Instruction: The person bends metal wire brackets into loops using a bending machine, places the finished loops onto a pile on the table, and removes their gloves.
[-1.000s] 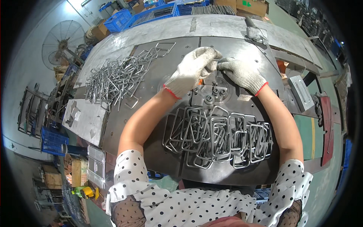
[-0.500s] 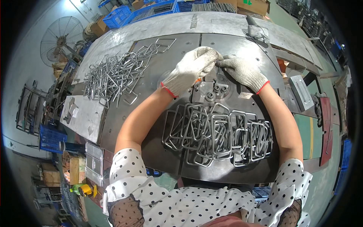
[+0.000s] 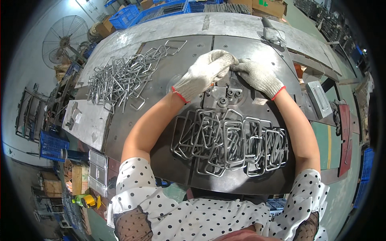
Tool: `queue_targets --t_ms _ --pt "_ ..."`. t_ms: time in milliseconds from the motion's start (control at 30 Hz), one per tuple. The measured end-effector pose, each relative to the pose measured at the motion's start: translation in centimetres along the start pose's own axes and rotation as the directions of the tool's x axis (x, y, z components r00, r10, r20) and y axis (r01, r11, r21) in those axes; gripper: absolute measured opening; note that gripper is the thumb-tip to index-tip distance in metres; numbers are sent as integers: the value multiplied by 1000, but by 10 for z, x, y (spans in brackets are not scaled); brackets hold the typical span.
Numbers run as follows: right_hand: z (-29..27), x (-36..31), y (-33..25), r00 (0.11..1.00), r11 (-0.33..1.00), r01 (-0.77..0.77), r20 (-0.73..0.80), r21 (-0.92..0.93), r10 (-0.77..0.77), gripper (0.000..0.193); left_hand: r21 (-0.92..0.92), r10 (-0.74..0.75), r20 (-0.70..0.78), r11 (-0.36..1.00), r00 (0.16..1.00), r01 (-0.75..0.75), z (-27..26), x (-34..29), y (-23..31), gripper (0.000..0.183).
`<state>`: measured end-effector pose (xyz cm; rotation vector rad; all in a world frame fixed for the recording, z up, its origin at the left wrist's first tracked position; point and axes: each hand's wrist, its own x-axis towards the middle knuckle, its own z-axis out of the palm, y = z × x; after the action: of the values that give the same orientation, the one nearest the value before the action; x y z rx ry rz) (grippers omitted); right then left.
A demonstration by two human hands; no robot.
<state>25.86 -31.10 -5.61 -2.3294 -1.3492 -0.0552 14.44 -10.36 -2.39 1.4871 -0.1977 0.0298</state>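
Both my hands wear white knit gloves with red cuffs and meet above the middle of the metal table. My left hand is closed, fingers curled, on something I cannot make out. Against its fingertips, my right hand is closed too, thumb and fingers pinched together; whatever they grip is hidden. Just below the hands sits a small steel fixture with round bolts or rollers. Nearer me lies a heap of bent metal wire frames, mostly rounded rectangles. Another pile of bent wire pieces lies to the left.
A grey metal block rests beyond the table's right side. At the far right of the table lies a dark-handled tool with a wrapped end. Blue crates stand behind the table, and a large fan stands at the far left.
Almost nothing differs. Both hands stay together above the fixture with at most a tiny shift, and the whole view has moved slightly. The wire heaps look the same.
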Motion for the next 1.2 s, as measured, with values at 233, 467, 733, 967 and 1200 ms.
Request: queue_targets --t_ms 233,467,733,967,1200 --pt "5 3 7 995 997 82 -53 13 -81 33 57 48 -10 997 999 -48 1 2 0 22" --pt "5 3 8 997 997 71 -40 30 -70 33 33 22 3 999 1000 -22 -1 0 1 22" --pt "5 3 9 999 999 44 -14 20 -44 32 37 35 -4 999 999 -35 -1 1 0 21" --pt "3 2 6 999 999 45 -18 28 -44 32 34 45 -2 998 999 -45 3 -1 2 22" --pt "-3 2 -3 1000 997 25 -2 68 -25 33 58 48 16 997 999 -49 3 -2 4 22"
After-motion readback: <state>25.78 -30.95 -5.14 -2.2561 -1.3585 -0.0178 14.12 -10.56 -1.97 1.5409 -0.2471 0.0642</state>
